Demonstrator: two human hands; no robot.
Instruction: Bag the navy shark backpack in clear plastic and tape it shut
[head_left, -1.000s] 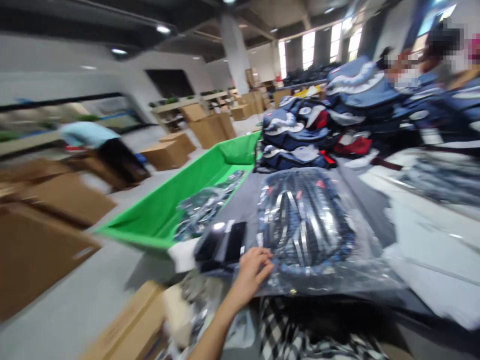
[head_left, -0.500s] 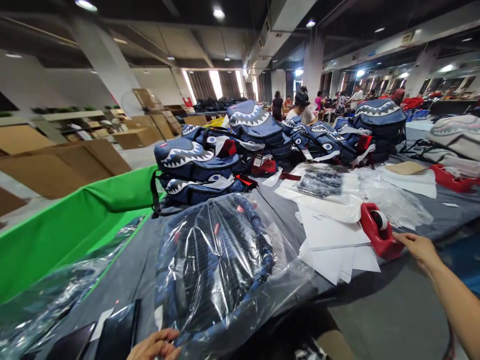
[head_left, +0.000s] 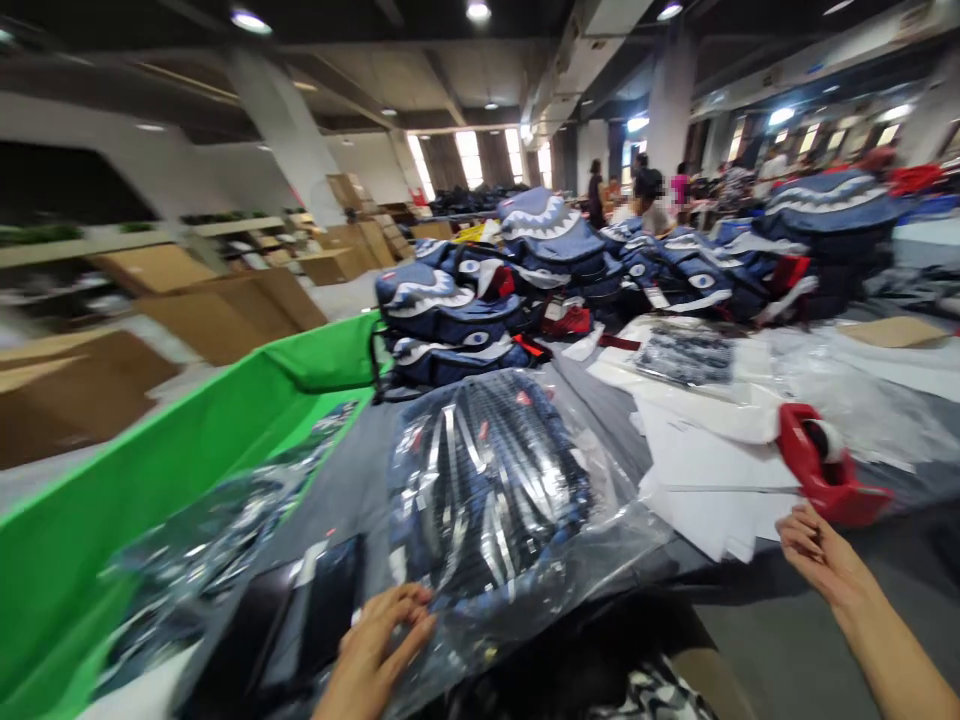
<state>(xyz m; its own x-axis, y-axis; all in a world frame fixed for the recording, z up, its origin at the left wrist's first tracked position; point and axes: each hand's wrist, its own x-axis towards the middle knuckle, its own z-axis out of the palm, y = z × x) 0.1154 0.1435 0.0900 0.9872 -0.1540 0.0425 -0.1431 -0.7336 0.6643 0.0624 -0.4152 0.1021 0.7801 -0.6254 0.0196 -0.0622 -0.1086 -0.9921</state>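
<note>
A navy backpack [head_left: 487, 490] lies flat on the table inside a clear plastic bag [head_left: 600, 545], whose loose edge spreads toward me. My left hand [head_left: 386, 635] rests at the bag's near left corner, thumb and fingers apart. Just in front of the red tape dispenser [head_left: 855, 490], my right hand [head_left: 821, 560] has its fingers curled together in a pinch. Whatever may be between those fingertips is too small and blurred to make out. White paper sheets [head_left: 697, 490] lie left of the dispenser.
Stacked navy shark-face backpacks [head_left: 450, 310] stand behind. At left, a green fabric bin [head_left: 247, 390] contains plastic-wrapped items [head_left: 217, 530]. Two dark flat phone-like objects [head_left: 330, 590] lie near my left hand. Cardboard boxes [head_left: 232, 310] and several people are farther back.
My right hand has come away from the tape dispenser's end toward the left, fingers pinched. My left hand has loosened its pinch on the bag's corner. The view has swung left.
</note>
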